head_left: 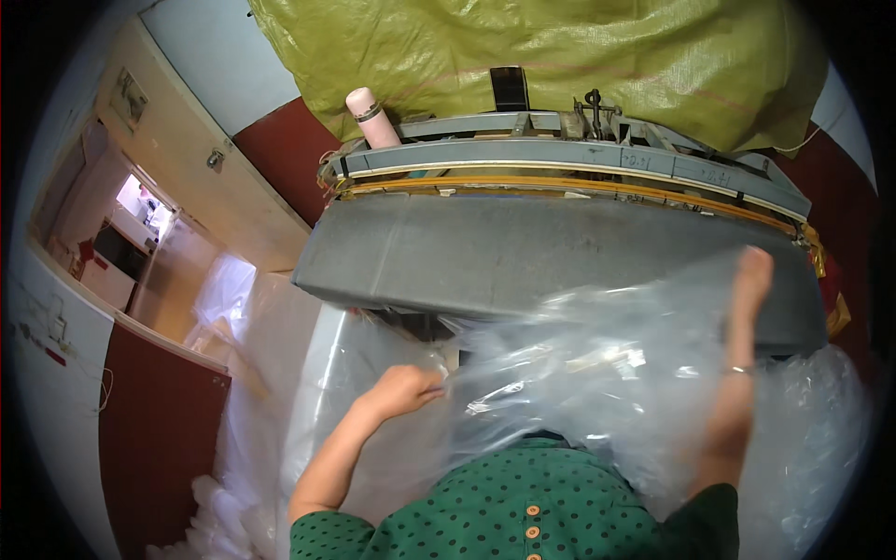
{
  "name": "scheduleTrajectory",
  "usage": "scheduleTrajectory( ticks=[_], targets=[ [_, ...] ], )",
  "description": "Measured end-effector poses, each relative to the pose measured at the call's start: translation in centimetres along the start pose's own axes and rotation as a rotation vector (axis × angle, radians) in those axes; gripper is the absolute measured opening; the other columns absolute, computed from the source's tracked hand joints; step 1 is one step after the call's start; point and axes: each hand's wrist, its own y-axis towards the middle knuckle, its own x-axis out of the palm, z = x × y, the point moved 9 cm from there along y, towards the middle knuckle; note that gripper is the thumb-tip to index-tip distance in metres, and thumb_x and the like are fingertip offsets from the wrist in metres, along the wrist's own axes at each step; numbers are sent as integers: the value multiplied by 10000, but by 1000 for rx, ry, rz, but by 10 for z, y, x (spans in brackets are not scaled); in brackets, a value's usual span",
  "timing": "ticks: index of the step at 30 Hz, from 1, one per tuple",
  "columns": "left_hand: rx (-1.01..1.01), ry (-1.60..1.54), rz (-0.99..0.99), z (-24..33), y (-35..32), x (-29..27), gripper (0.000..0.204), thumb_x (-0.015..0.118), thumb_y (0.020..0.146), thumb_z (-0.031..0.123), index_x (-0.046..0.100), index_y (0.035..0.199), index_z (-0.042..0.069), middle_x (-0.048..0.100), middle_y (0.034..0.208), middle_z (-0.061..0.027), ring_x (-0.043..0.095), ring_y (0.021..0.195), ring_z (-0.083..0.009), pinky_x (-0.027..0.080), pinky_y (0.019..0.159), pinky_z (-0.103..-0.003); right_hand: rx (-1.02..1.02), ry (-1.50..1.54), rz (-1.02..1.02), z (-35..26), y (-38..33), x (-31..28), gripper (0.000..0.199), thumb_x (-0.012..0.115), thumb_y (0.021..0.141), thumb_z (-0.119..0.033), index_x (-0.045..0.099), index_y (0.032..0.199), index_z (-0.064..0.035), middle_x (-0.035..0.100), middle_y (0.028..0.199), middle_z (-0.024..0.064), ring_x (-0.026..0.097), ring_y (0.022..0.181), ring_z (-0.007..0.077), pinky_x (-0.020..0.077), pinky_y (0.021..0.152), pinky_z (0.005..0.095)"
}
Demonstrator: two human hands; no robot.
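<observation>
A wide piece of clear plastic film (597,355) stretches between my two hands, wrinkled and shiny, in front of the grey covered bench top (485,247). My left hand (403,390) is closed on the film's left edge, low and close to my body. Farther forward and raised, my right hand (754,271) is closed at the film's far right corner, over the right part of the bench. The film hides part of the bench's front edge and part of my right forearm.
Behind the bench top runs a long metal frame (560,154) with an orange strip; a pink bottle (371,117) stands at its left. A yellow-green woven sheet (635,56) hangs behind. More plastic film (252,448) heaps at left, near an open door (187,121).
</observation>
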Motion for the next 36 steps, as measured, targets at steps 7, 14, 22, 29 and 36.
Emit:
scheduleTrajectory(
  ticks=[7,14,22,29,36],
  targets=[
    [-591,205,-134,-242,-160,45,231,640,715,210,642,931,127,637,921,-111,598,872,-291,471,722,-409,-291,-812,349,168,108,-362,229,492,873,-188,578,1046,-66,633,962,119,586,831,275,456,779,339],
    [-736,593,1009,-317,-172,-264,190,496,799,101,604,955,92,581,928,-184,540,907,-350,445,745,-422,17,-932,254,202,158,-414,392,404,907,-416,533,1052,-74,615,948,155,575,866,337,430,737,401],
    [-367,206,1051,-225,22,-278,494,629,781,211,459,1194,1,494,1184,-183,432,1144,-308,333,967,-394,141,-911,235,186,140,-320,355,359,934,-366,499,1001,-46,591,878,214,545,836,413,416,710,433],
    [-547,-117,773,-355,76,-161,722,636,785,288,293,1330,-39,326,1356,-247,299,1275,-345,256,1045,-355,134,-1274,-15,215,142,-260,314,345,941,-308,471,1058,-45,591,911,249,559,851,425,417,687,466],
    [-933,-5,744,-383,106,-159,749,515,790,571,236,1395,227,163,1474,-40,161,1328,-372,107,914,-731,52,-1222,24,225,143,-258,299,378,902,-242,485,1102,-47,602,939,236,572,863,408,439,699,468]
  ],
)
